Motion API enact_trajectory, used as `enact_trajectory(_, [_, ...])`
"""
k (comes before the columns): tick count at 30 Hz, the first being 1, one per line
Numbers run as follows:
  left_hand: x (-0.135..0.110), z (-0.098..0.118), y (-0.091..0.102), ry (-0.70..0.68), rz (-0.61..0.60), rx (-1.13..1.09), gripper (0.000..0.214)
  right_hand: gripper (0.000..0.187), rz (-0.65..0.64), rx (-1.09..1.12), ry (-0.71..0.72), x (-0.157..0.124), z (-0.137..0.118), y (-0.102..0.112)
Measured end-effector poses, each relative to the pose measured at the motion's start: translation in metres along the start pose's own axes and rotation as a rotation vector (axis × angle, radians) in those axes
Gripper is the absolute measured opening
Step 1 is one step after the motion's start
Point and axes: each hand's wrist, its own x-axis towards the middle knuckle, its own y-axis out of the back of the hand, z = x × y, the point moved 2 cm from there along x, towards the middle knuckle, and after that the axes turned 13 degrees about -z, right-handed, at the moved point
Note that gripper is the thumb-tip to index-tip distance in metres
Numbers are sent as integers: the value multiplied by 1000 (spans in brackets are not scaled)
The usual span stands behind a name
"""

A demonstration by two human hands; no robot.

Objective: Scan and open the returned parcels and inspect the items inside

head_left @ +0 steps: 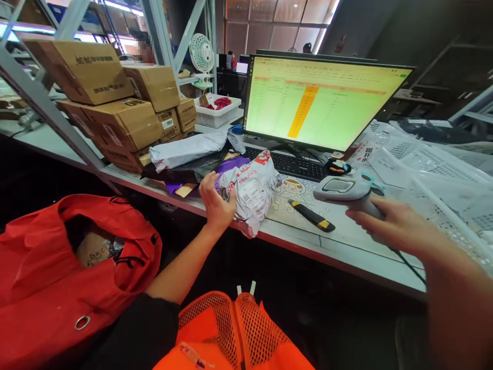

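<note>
My left hand [215,201] grips the left side of a grey courier bag [254,191] with red print and a white label, holding it at the front edge of the table [346,246]. My right hand [393,222] is closed round the handle of a grey barcode scanner [342,189], whose head points left toward the bag. The scanner's black cable trails off to the right. A black and yellow utility knife [311,216] lies on the table between the bag and the scanner.
Behind the bag lie a grey parcel [188,150] and purple and black bags, with stacked cardboard boxes [115,103] to the left. A monitor [319,103] showing a spreadsheet and a keyboard [292,164] stand behind. A red sack [57,277] sits lower left; white baskets [442,169] at right.
</note>
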Motion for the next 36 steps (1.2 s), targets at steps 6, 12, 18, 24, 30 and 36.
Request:
enact_trajectory(6, [26, 40, -24, -750, -1014, 298, 25, 49, -77, -75, 197, -25, -42, -19])
enact_trajectory(12, [39, -10, -37, -641, -1098, 421, 46, 32, -146, -87, 280, -24, -65, -42])
enact_trajectory(18, [25, -27, -39, -563, -1086, 493, 78, 31, -169, -124, 327, -10, -75, -46])
enact_trajectory(24, [26, -23, -40, -489, -1057, 532, 109, 30, -212, -197, 310, -6, -93, -49])
enact_trajectory(30, [26, -24, -40, -470, -1040, 494, 101, 26, -216, -257, 285, -6, -102, -57])
enact_trajectory(36, [26, -22, -38, -491, -1082, 557, 92, 26, -208, -316, 222, 2, -102, -65])
